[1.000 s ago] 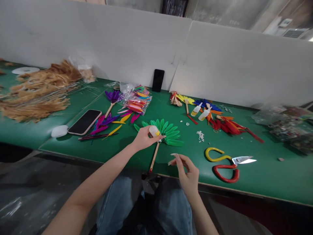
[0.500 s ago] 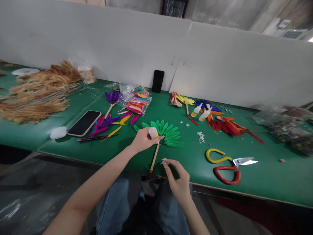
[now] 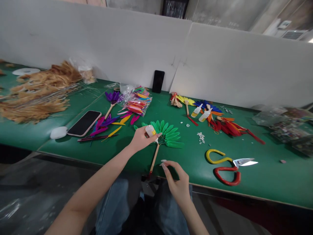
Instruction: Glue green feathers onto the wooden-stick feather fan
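My left hand [image 3: 142, 139] is closed around a small white glue bottle [image 3: 150, 131] with a yellow label. Its nozzle points down at the base of a green feather fan [image 3: 168, 130], where the feathers meet a wooden stick [image 3: 154, 158]. The fan lies on the green table, its stick toward me with a red end at the table edge. To the right of the stick, my right hand [image 3: 178, 178] is pinched, thumb against fingertips. A small pale piece or a fingernail shows at the tips; I cannot tell which.
Open scissors [image 3: 231, 164] with yellow and red handles lie to the right, near small white beads [image 3: 201, 137]. Two more glue bottles [image 3: 201, 112] rest behind. Loose coloured feathers [image 3: 105, 124] and a phone [image 3: 84, 123] are at left, beside dried tan grass [image 3: 41, 91].
My left hand has shifted slightly left and tilted the glue bottle more, its nozzle still at the fan's base. My right hand has barely moved.
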Action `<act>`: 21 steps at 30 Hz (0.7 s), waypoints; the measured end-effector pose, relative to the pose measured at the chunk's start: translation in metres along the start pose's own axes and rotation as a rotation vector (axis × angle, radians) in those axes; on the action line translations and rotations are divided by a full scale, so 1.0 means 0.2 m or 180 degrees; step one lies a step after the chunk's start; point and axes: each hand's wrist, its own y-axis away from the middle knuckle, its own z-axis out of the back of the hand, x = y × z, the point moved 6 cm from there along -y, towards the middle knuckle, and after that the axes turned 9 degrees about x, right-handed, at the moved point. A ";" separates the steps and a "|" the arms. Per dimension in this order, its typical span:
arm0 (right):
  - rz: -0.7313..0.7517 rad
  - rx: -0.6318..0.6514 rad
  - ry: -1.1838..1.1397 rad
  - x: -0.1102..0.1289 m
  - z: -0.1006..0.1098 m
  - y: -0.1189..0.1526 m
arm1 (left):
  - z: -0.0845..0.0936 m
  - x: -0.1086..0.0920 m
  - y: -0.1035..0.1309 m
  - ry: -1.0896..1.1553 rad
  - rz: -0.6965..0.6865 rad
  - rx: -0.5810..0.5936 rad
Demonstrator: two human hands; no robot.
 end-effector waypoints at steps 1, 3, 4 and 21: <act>-0.0004 -0.0001 0.0002 0.00 0.00 0.00 | -0.01 0.00 0.00 0.0051 -0.0014 0.0034; -0.0014 0.0005 0.0012 0.00 0.00 0.00 | -0.02 -0.01 0.00 0.0115 -0.0030 0.0146; -0.0014 0.0016 0.0020 0.00 -0.01 0.00 | -0.03 -0.01 0.00 0.0109 -0.0023 0.0207; 0.0074 0.0187 0.0178 -0.01 -0.04 -0.01 | -0.02 0.00 0.00 -0.0074 0.0001 0.0225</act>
